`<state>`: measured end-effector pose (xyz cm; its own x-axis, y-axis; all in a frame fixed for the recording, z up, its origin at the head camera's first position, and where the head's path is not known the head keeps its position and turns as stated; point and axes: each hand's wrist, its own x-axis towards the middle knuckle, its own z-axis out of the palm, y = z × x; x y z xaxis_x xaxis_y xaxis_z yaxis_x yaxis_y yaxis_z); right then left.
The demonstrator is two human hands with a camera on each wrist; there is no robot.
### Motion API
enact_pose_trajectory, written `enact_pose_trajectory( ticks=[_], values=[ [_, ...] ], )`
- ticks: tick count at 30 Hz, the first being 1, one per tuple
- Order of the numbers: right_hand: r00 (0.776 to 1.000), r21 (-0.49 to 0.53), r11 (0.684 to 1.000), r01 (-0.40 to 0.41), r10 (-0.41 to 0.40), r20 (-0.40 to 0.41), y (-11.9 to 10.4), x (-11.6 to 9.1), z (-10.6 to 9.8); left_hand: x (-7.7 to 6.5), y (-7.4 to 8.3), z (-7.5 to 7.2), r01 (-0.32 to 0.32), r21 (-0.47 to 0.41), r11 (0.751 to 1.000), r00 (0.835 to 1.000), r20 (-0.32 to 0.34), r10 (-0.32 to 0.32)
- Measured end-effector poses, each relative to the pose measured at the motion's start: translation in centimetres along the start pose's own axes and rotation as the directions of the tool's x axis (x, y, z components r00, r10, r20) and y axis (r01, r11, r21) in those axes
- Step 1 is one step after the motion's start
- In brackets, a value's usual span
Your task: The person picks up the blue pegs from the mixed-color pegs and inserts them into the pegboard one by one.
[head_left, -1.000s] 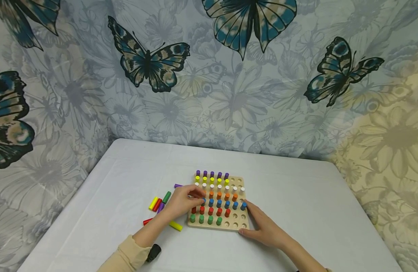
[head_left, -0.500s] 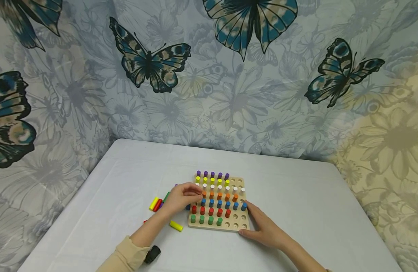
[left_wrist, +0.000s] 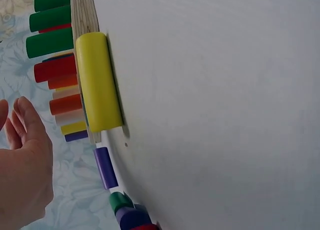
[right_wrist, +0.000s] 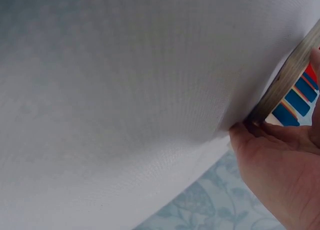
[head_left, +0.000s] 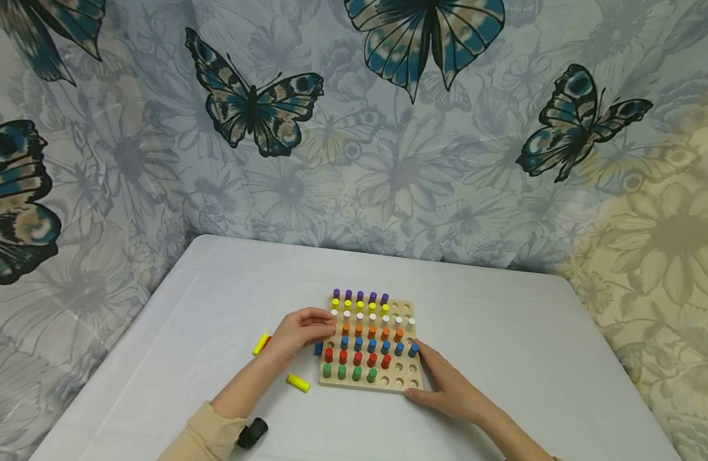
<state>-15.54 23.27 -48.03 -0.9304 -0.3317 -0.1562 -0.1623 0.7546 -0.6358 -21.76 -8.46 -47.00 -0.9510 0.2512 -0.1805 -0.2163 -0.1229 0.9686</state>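
A wooden pegboard (head_left: 398, 367) holds rows of purple, yellow, white, orange, blue, red and green pegs. My left hand (head_left: 296, 336) hovers at the board's left edge, fingertips beside the left ends of the white and orange rows. In the left wrist view, my left hand (left_wrist: 27, 165) has its fingers loosely bent and a gap at the thumb, with no peg seen there. My right hand (head_left: 446, 384) holds the board's near right corner, thumb at the front and fingers along the side. The right wrist view shows this hand (right_wrist: 280, 160) against the wooden edge (right_wrist: 285, 84).
A loose yellow peg (head_left: 298, 383) lies left of the board, and another yellow peg (head_left: 260, 344) lies farther left. A blue peg (head_left: 318, 348) is beside the board's edge. Loose purple (left_wrist: 106, 168) and green pegs (left_wrist: 120, 202) show in the left wrist view. White cloth covers the table (head_left: 492, 320).
My left hand has drawn back to the left from over the blue and orange rows, uncovering the left ends of the blue and red rows. The right hand stays at its corner.
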Motion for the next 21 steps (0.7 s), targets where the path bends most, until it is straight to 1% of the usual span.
enact_pose_trajectory(
  ticks=[6, 12, 16, 20, 21],
  values=[
    [1.000, 0.007, 1.000, 0.000, 0.000, 0.002, 0.0, 0.0, 0.0, 0.2, -0.2, -0.6, 0.047, -0.053, 0.997, 0.998, -0.047, -0.049],
    [1.000, 0.008, 1.000, -0.009, 0.009, 0.003, -0.1, 0.0, 0.0, 0.1, -0.1, -1.3, 0.073, -0.061, 0.995, 0.993, -0.090, -0.079],
    [1.000, 0.006, 1.000, -0.005, 0.005, 0.001, 0.0, -0.1, 0.0, 0.0, 0.0, -1.6, 0.087, -0.018, 0.996, 0.987, -0.130, -0.089],
    [1.000, -0.002, 1.000, -0.002, 0.002, 0.002, 0.1, -0.1, 0.0, -0.1, 0.0, -1.8, 0.112, 0.051, 0.992, 0.982, -0.159, -0.103],
    [1.000, -0.002, 1.000, -0.001, 0.001, 0.002, 0.1, -0.1, 0.0, -0.1, 0.0, -1.9, 0.115, 0.082, 0.990, 0.982, -0.163, -0.101]
  ],
)
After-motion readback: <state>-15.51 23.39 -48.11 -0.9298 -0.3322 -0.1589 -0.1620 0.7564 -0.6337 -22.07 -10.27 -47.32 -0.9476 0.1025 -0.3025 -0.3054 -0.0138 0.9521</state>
